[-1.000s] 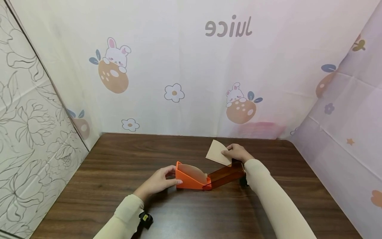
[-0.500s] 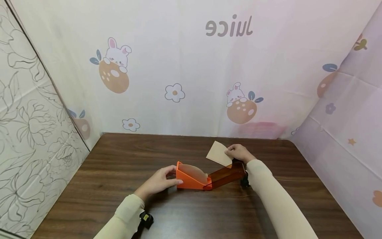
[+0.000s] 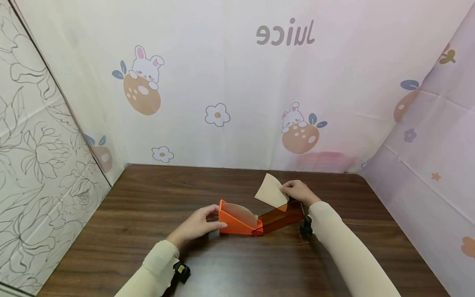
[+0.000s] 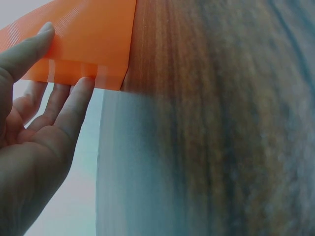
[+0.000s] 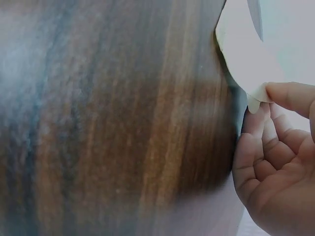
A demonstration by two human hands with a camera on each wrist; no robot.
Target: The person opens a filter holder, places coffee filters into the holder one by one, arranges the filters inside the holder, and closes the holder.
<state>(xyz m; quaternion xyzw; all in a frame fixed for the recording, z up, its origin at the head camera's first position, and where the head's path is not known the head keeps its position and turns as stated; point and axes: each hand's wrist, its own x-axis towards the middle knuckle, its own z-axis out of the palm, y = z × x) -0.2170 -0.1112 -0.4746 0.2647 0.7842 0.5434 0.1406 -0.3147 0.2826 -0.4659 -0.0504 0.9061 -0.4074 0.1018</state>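
Observation:
In the head view an orange filter box point(image 3: 235, 222) stands on the table, its see-through brown lid point(image 3: 283, 218) swung out to the right. Tan paper coffee filters point(image 3: 241, 213) stand inside it. My left hand point(image 3: 198, 225) grips the box's left end, thumb on the front and fingers behind; the left wrist view shows the thumb and fingertips against its orange wall point(image 4: 93, 34). Beyond the lid, my right hand point(image 3: 298, 192) pinches a single tan coffee filter point(image 3: 271, 191) by its edge. The right wrist view shows thumb and fingers on that filter's point(image 5: 241, 54) end.
The dark wood table point(image 3: 148, 194) carries the box and runs back to a wall curtain point(image 3: 185, 82) printed with rabbits and fruit. A floral panel point(image 3: 44, 144) borders the left side. A small black wrist camera point(image 3: 182, 272) sits below the left sleeve.
My right wrist and forearm have shifted slightly to the right, with the filter still pinched and nearly in the same place. The left hand and the box have not visibly moved.

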